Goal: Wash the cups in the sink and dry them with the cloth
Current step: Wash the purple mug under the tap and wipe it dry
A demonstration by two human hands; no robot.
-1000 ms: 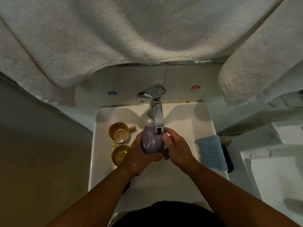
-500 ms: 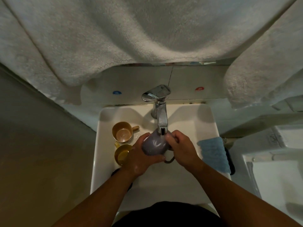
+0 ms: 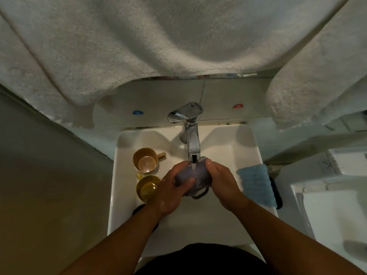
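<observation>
A grey-purple cup [image 3: 193, 176] lies on its side under the chrome tap [image 3: 191, 135], and water runs onto it. My left hand [image 3: 170, 190] grips its left side with the thumb across the body. My right hand [image 3: 221, 180] holds its right end; its dark handle points down toward me. Two yellow-brown cups stand on the left of the white sink [image 3: 248, 143]: one [image 3: 146, 159] farther back, one [image 3: 148, 187] nearer and partly behind my left hand. A blue cloth [image 3: 256, 183] lies on the sink's right rim.
Large white towels [image 3: 158, 46] hang overhead and cover the wall above the sink. Blue and red dots mark the tiles behind the tap. A dark object [image 3: 277, 193] lies under the cloth's right edge. A white fixture [image 3: 327, 205] stands to the right.
The cup has turned from upright to lying on its side under the tap, its handle now pointing toward me. Both hands have stayed on it.
</observation>
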